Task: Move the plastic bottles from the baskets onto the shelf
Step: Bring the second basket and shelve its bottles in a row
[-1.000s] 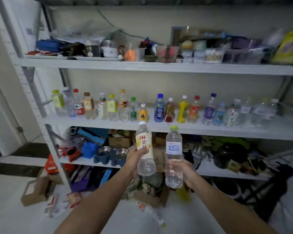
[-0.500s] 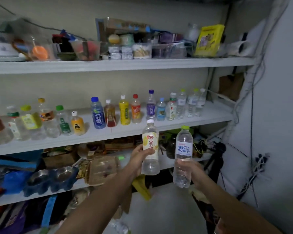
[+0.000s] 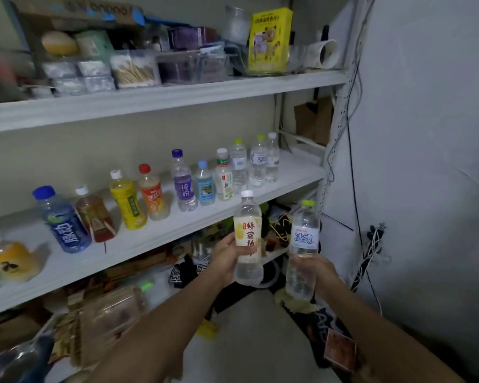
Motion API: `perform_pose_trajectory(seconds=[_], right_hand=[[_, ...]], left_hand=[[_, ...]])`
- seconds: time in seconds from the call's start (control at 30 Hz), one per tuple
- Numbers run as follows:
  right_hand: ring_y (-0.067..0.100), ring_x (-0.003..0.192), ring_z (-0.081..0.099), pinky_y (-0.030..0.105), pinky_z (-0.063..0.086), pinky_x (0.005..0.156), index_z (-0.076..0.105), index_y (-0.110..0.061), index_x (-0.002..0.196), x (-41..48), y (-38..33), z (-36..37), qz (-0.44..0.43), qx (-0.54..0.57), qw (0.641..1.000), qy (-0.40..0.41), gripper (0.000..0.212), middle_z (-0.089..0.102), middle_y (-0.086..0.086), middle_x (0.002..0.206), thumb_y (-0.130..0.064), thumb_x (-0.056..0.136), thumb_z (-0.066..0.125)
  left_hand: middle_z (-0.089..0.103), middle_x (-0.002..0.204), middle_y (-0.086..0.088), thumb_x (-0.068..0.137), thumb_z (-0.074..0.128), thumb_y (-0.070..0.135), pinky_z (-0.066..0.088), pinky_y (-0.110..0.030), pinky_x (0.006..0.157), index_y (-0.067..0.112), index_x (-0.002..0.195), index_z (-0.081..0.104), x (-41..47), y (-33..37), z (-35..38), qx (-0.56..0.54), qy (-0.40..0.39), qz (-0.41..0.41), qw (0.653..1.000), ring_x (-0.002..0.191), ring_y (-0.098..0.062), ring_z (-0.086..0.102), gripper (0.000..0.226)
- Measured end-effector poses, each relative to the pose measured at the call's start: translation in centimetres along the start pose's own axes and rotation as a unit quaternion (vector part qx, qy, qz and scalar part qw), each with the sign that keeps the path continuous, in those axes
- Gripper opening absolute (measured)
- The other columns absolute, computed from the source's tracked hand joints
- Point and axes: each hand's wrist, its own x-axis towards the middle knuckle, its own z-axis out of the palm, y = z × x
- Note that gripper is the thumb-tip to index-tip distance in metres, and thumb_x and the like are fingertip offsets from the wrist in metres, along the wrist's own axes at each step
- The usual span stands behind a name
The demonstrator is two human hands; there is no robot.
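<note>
A: How are the arms set?
B: Both forearms reach forward and up. The left hand (image 3: 227,261) has its fingers wrapped around the yellow-label bottle (image 3: 248,239), upright. The right hand (image 3: 320,272) grips the lower half of the green-cap water bottle (image 3: 302,250), also upright.
A: And beyond them?
B: The middle shelf (image 3: 177,225) carries a row of bottles; both held bottles sit in front of and below its edge, not touching it.

We see clear glossy plastic bottles (image 3: 239,167) with paper-like labels on a smooth matt white shelf (image 3: 155,233); the yellow box (image 3: 270,40) looks like glossy cardboard.
</note>
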Motion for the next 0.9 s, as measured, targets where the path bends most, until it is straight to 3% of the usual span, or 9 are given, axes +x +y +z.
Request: perform_pose_trajectory(seconds=[0.17, 0.3, 0.43, 0.57, 0.63, 0.7, 0.77, 0.83, 0.9], right_hand=[[0.034, 0.091, 0.068, 0.048, 0.055, 0.083, 0.067, -0.014, 0.107, 4.1, -1.5, 0.9, -0.016, 0.011, 0.999, 0.046, 0.037, 0.072, 0.012, 0.099, -0.014, 0.073, 0.08], [0.031, 0.092, 0.066, 0.042, 0.053, 0.083, 0.064, -0.007, 0.113, 6.0, -1.6, 0.9, -0.039, 0.047, 0.997, 0.049, 0.036, 0.07, 0.015, 0.104, -0.004, 0.078, 0.072], [0.034, 0.097, 0.064, 0.053, 0.047, 0.095, 0.063, -0.005, 0.114, 6.8, -0.9, 0.1, -0.03, 0.061, 0.995, 0.066, 0.04, 0.068, 0.019, 0.11, -0.004, 0.076, 0.072], [0.033, 0.106, 0.063, 0.05, 0.045, 0.101, 0.066, -0.008, 0.113, 8.4, -1.9, -1.0, -0.041, 0.062, 0.995, 0.064, 0.058, 0.07, 0.013, 0.109, -0.017, 0.059, 0.085], [0.032, 0.103, 0.064, 0.045, 0.049, 0.094, 0.066, -0.007, 0.113, 9.8, -3.0, -1.5, -0.053, 0.059, 0.995, 0.055, 0.067, 0.071, 0.012, 0.107, -0.018, 0.051, 0.088], [0.029, 0.093, 0.065, 0.038, 0.051, 0.077, 0.066, -0.004, 0.111, 11.4, -4.0, -2.0, -0.06, 0.044, 0.996, 0.051, 0.073, 0.071, 0.013, 0.101, -0.022, 0.044, 0.09], [0.03, 0.086, 0.065, 0.036, 0.051, 0.07, 0.066, -0.001, 0.106, 13.4, -4.6, -2.5, -0.061, 0.037, 0.997, 0.039, 0.08, 0.071, 0.016, 0.096, -0.027, 0.034, 0.091], [0.032, 0.085, 0.064, 0.036, 0.05, 0.074, 0.067, 0.0, 0.099, 15.5, -5.1, -2.7, -0.068, 0.031, 0.997, 0.02, 0.06, 0.07, 0.018, 0.092, -0.02, 0.046, 0.087], [0.032, 0.077, 0.064, 0.037, 0.049, 0.069, 0.065, -0.001, 0.09, 18.1, -6.1, -2.9, -0.061, 0.024, 0.998, 0.013, 0.02, 0.068, 0.019, 0.084, -0.006, 0.072, 0.072]], left_hand=[[0.068, 0.114, -0.015, 0.071, 0.069, -0.016, 0.053, -0.042, 0.086, 0.004, 0.12, 0.06, 5.5, 1.5, 0.5, 0.008, -0.041, -0.009, 0.999, 0.105, -0.032, 0.063, 0.054], [0.066, 0.118, -0.017, 0.068, 0.071, -0.017, 0.048, -0.053, 0.097, 0.001, 0.123, 0.058, 9.9, 2.0, 0.7, 0.018, -0.059, -0.021, 0.998, 0.111, -0.037, 0.06, 0.06], [0.065, 0.118, -0.02, 0.069, 0.068, -0.019, 0.048, -0.056, 0.095, 0.0, 0.121, 0.059, 11.6, 1.9, 1.5, 0.023, -0.085, -0.037, 0.995, 0.111, -0.04, 0.06, 0.056], [0.066, 0.118, -0.019, 0.066, 0.072, -0.018, 0.05, -0.054, 0.092, 0.002, 0.119, 0.061, 13.3, 2.3, 3.0, 0.035, -0.101, -0.041, 0.993, 0.11, -0.04, 0.06, 0.057], [0.066, 0.115, -0.019, 0.066, 0.071, -0.018, 0.053, -0.054, 0.087, 0.003, 0.115, 0.062, 14.7, 2.9, 4.2, 0.028, -0.116, -0.039, 0.992, 0.104, -0.039, 0.063, 0.054], [0.069, 0.107, -0.016, 0.07, 0.067, -0.02, 0.056, -0.045, 0.074, 0.004, 0.11, 0.062, 16.1, 3.2, 5.4, 0.011, -0.123, -0.036, 0.992, 0.093, -0.032, 0.066, 0.047], [0.07, 0.102, -0.013, 0.07, 0.067, -0.02, 0.056, -0.044, 0.074, 0.007, 0.104, 0.064, 17.5, 2.9, 6.4, 0.008, -0.125, -0.03, 0.992, 0.091, -0.031, 0.066, 0.043], [0.07, 0.105, -0.013, 0.067, 0.071, -0.018, 0.054, -0.05, 0.085, 0.011, 0.101, 0.066, 19.5, 2.0, 7.4, 0.02, -0.11, -0.017, 0.994, 0.1, -0.034, 0.065, 0.045], [0.071, 0.104, -0.01, 0.066, 0.072, -0.018, 0.055, -0.047, 0.084, 0.014, 0.1, 0.066, 21.6, 1.4, 8.6, 0.038, -0.092, -0.003, 0.995, 0.1, -0.032, 0.066, 0.048]])
